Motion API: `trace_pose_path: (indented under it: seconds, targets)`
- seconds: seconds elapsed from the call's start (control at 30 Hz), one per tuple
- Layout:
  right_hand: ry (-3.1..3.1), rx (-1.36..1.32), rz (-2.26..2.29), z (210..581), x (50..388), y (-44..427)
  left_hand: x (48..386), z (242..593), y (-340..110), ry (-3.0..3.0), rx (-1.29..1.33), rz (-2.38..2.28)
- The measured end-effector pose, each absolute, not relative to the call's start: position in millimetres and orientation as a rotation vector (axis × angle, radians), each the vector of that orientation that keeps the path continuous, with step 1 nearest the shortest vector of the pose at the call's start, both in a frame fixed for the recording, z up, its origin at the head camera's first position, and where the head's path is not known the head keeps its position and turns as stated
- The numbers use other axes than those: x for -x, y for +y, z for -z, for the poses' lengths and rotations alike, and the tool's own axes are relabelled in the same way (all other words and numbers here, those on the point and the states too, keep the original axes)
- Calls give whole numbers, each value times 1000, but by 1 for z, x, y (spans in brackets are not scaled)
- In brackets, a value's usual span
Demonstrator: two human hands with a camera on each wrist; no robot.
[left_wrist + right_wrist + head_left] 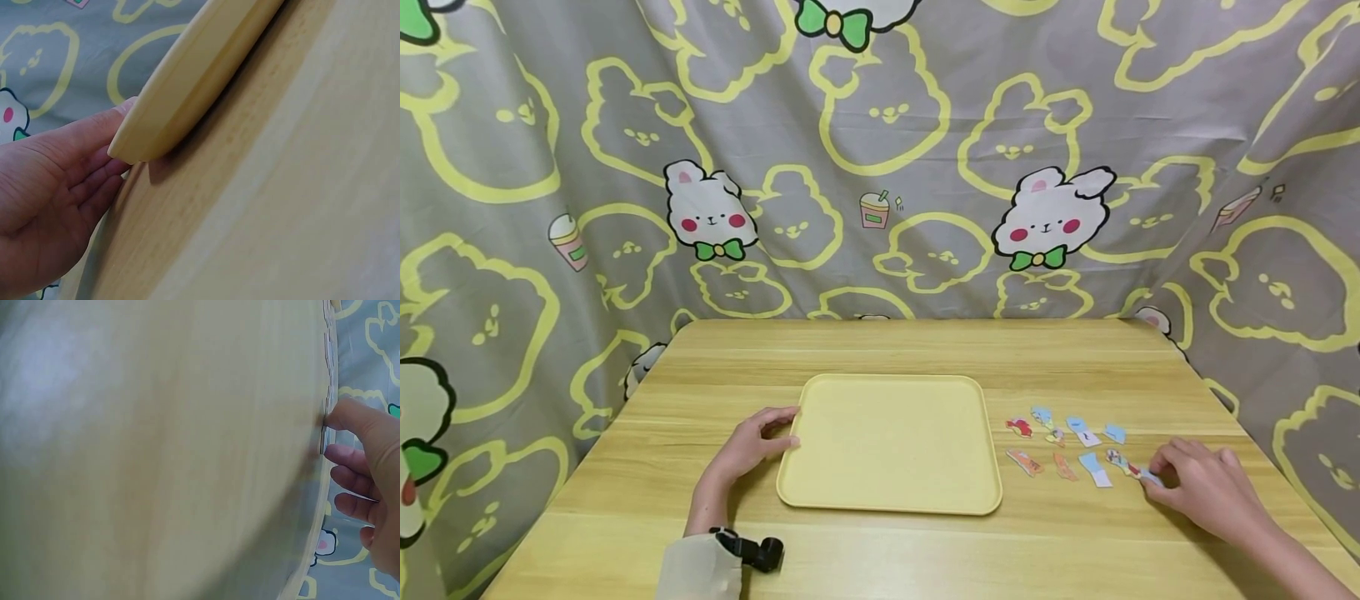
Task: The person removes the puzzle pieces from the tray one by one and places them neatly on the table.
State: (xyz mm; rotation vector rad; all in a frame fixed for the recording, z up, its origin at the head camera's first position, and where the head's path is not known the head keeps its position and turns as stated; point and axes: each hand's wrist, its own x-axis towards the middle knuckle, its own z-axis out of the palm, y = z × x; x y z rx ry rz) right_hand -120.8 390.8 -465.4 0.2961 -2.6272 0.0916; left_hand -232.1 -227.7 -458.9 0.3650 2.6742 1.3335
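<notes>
A pale yellow rectangular tray (pixel 887 442) lies flat on the wooden table. My left hand (pixel 752 446) is at its left edge; in the left wrist view, the thumb lies on the tray rim (pixel 181 81) and the other fingers bend beneath it. To the right of the tray lie several small illustrated cardboard puzzle pieces (pixel 1096 470) in two loose rows. At the right end of the nearer row, my right hand (pixel 1206 487) pinches a light-blue puzzle piece (pixel 1150 477) between thumb and fingers, low against the table. That piece shows edge-on in the right wrist view, partly hidden by the fingertips.
The wooden table (pixel 880 558) extends around the tray, its far edge against a grey curtain (pixel 925 192) with yellow outlines and white rabbits. A black wrist camera (pixel 760 552) sits on the left sleeve. Other pieces, such as a red one (pixel 1019 427), lie near the tray's right rim.
</notes>
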Motion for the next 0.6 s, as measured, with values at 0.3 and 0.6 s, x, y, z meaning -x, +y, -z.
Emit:
trace_pose_path:
  seconds: [0.3,0.6]
  targets:
    - [-2663,-273,-106,466,121,391,233,458,-226,2679,-370,-1334]
    - [-2628,-244,-233,458,121,388,229,456,-224,2705,-358,-1305]
